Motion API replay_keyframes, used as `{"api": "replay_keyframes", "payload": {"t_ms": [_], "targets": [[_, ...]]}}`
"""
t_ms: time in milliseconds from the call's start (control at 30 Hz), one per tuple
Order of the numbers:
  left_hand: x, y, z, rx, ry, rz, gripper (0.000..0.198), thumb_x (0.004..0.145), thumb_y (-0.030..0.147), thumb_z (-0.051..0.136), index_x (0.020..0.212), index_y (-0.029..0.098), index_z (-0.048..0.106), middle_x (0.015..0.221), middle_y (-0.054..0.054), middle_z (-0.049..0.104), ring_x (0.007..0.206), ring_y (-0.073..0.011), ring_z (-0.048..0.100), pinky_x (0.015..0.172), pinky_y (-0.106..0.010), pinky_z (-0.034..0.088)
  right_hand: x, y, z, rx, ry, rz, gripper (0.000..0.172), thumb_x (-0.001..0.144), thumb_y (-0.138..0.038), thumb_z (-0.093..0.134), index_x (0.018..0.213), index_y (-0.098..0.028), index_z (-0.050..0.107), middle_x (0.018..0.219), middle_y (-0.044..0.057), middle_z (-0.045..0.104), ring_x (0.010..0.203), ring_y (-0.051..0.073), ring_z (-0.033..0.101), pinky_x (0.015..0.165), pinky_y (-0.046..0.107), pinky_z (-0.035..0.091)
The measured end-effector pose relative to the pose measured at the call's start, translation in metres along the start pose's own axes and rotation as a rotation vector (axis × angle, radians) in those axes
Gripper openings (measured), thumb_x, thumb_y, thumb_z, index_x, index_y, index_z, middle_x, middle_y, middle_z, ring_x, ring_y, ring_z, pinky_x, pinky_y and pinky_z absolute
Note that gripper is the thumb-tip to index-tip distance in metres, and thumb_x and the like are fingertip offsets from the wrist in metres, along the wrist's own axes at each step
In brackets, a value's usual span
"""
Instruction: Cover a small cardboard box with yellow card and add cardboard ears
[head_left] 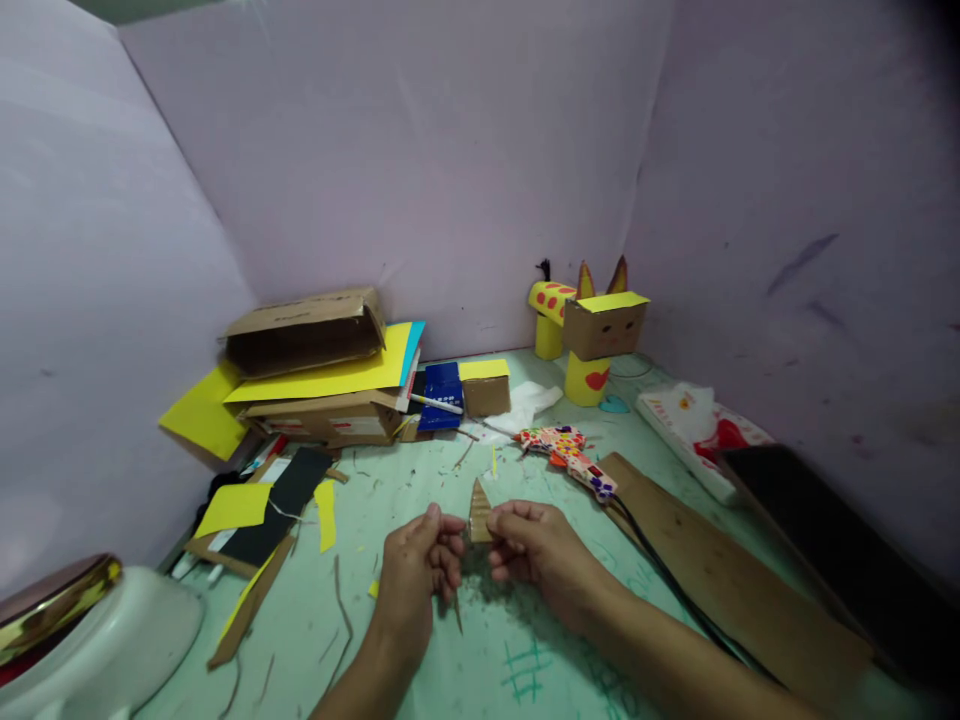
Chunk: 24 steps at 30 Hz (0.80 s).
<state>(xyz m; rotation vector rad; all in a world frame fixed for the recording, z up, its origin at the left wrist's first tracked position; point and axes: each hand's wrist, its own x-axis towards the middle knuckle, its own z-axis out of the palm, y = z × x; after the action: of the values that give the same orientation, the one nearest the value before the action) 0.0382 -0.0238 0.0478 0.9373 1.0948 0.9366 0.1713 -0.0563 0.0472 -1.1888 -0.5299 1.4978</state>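
Note:
Both hands meet low in the middle of the head view over a pale green tabletop (420,470). My right hand (536,555) is closed, its fingertips pinching a small pointed piece of corrugated cardboard (478,510) that stands upright. My left hand (424,570) is curled shut beside it, fingers touching the cardboard's left edge; a thin brown stick pokes down from under that hand. What else the left fingers hold is hidden.
A patterned glue gun (570,450) with a black cord lies behind my right hand, beside a wooden board (720,580). Stacked cardboard boxes and yellow paper (330,375) sit at the back left. A cardboard-and-yellow animal figure (600,335) stands near the corner. Paper scraps litter the left.

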Motion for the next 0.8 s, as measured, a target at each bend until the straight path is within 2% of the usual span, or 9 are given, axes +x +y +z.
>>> {"api": "replay_keyframes", "payload": {"t_ms": [100,200,333,533,800], "targets": [[0.001,0.001,-0.001,0.005,-0.041,0.011,0.041,0.06,0.05,0.068,0.067,0.011,0.062,0.048,0.002,0.056,0.033,-0.0061,0.043,0.031,-0.017,0.028,-0.001,0.001,0.001,-0.027,-0.025,-0.012,0.018,0.056,-0.027,0.066,0.062,-0.014,0.055,0.049,-0.001,0.056,0.041,0.008,0.05,0.042,0.022,0.043],[0.001,-0.002,-0.003,0.149,-0.098,0.043,0.035,0.065,0.046,0.066,0.066,0.01,0.062,0.039,0.002,0.051,0.032,-0.005,0.038,0.034,-0.017,0.025,0.002,0.005,0.001,-0.103,-0.04,-0.041,0.017,0.058,-0.028,0.066,0.064,-0.014,0.057,0.047,-0.001,0.056,0.04,0.009,0.05,0.041,0.022,0.04],[-0.001,-0.006,-0.003,0.267,-0.07,0.076,0.031,0.065,0.042,0.067,0.067,0.011,0.062,0.037,0.004,0.048,0.032,-0.0046,0.036,0.035,-0.017,0.024,0.007,0.011,-0.002,-0.211,-0.03,-0.101,0.017,0.061,-0.029,0.065,0.065,-0.014,0.059,0.046,-0.002,0.054,0.039,0.009,0.047,0.04,0.022,0.038],[-0.003,-0.003,-0.001,0.27,-0.031,0.063,0.03,0.062,0.041,0.069,0.063,0.013,0.06,0.037,0.005,0.047,0.032,-0.0053,0.036,0.035,-0.017,0.025,0.005,0.008,-0.005,-0.293,-0.065,-0.207,0.019,0.06,-0.031,0.07,0.064,-0.013,0.063,0.054,0.0,0.056,0.047,0.01,0.049,0.044,0.022,0.038],[0.0,0.003,0.005,0.237,-0.068,0.082,0.031,0.063,0.041,0.068,0.073,0.012,0.063,0.039,0.004,0.049,0.033,-0.006,0.038,0.036,-0.018,0.027,0.012,0.005,-0.012,-0.278,-0.067,-0.258,0.021,0.062,-0.03,0.071,0.07,-0.011,0.069,0.056,0.002,0.061,0.042,0.008,0.045,0.042,0.023,0.034]]}}
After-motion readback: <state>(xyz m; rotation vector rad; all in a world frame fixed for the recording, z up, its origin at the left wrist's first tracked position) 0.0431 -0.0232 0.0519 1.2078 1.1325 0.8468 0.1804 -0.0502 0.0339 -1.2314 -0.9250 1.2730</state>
